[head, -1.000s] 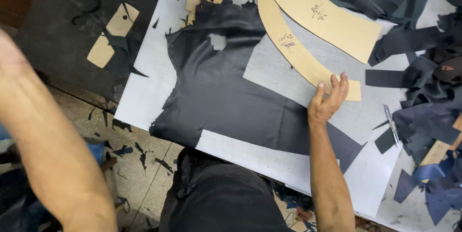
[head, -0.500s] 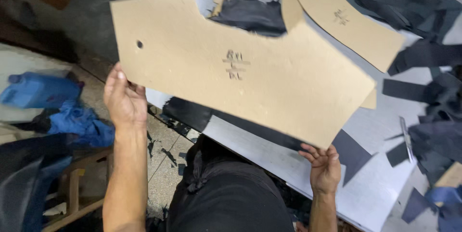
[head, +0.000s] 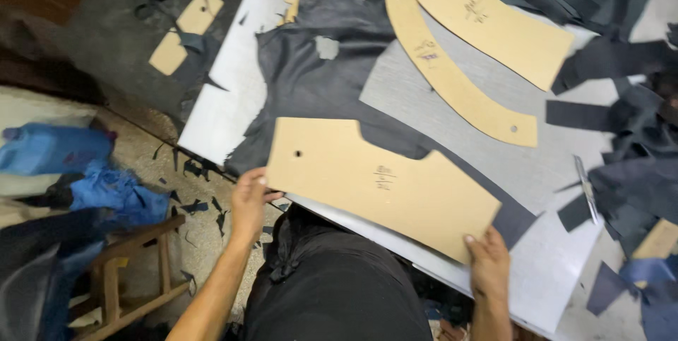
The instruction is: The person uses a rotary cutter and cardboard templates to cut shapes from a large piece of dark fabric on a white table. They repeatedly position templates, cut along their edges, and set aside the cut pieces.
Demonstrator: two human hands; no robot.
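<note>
A large tan cardboard pattern (head: pixel 381 185) with a small hole and pen marks lies flat over a dark leather hide (head: pixel 311 79) on the grey table (head: pixel 551 270). My left hand (head: pixel 248 200) grips the pattern's near left edge. My right hand (head: pixel 487 263) holds its near right corner. Most of the hide's lower part is hidden under the pattern.
Two more tan patterns, a curved strip (head: pixel 452 72) and a wider piece (head: pixel 487 23), lie further up the table. A knife-like tool (head: pixel 585 187) and dark leather scraps (head: pixel 635 136) sit at the right. A wooden stool (head: pixel 134 270) and blue cloth (head: pixel 78 171) are on the floor at left.
The big pattern, held up in the air half a second ago, now lies flat on the hide. Both hands have come down with it to the table's near edge.
</note>
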